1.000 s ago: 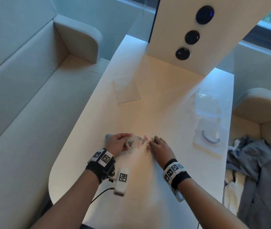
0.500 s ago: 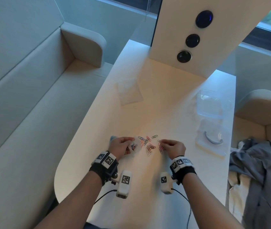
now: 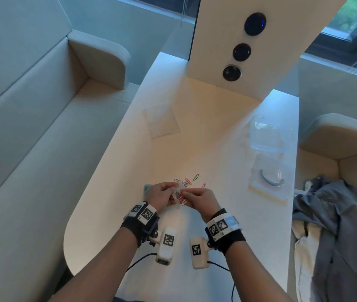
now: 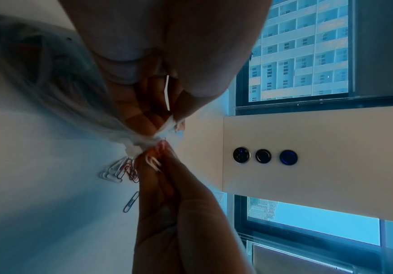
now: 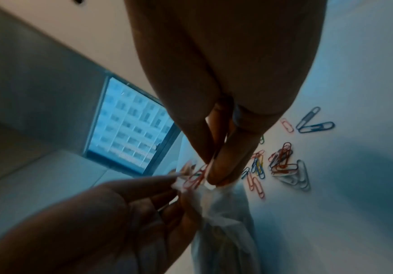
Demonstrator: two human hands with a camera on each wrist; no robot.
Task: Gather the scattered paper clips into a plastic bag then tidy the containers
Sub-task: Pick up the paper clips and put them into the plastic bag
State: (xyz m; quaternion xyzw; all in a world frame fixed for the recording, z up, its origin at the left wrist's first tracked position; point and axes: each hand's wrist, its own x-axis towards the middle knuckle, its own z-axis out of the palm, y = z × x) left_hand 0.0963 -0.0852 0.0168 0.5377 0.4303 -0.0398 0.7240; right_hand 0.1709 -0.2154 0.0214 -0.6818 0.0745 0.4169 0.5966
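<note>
My left hand (image 3: 162, 194) grips the mouth of a small clear plastic bag (image 3: 177, 194) near the table's front edge. Its bunched mouth shows in the right wrist view, plastic bag (image 5: 216, 209). My right hand (image 3: 197, 198) pinches red paper clips (image 5: 194, 180) right at the bag's mouth; the same pinch appears in the left wrist view as paper clips (image 4: 153, 161). Several coloured clips (image 3: 191, 180) lie loose on the white table (image 3: 216, 131) just beyond both hands, and the right wrist view shows this pile of clips (image 5: 282, 163).
A flat clear bag (image 3: 162, 120) lies further up the table on the left. Two clear plastic containers (image 3: 269, 134) (image 3: 270, 178) stand at the right edge. Grey clothing (image 3: 334, 232) is heaped on the right seat. A panel with round buttons (image 3: 241, 52) stands at the far end.
My right hand picked clips off the table and came left, up to the bag's mouth. My left hand lifted the bag slightly toward it.
</note>
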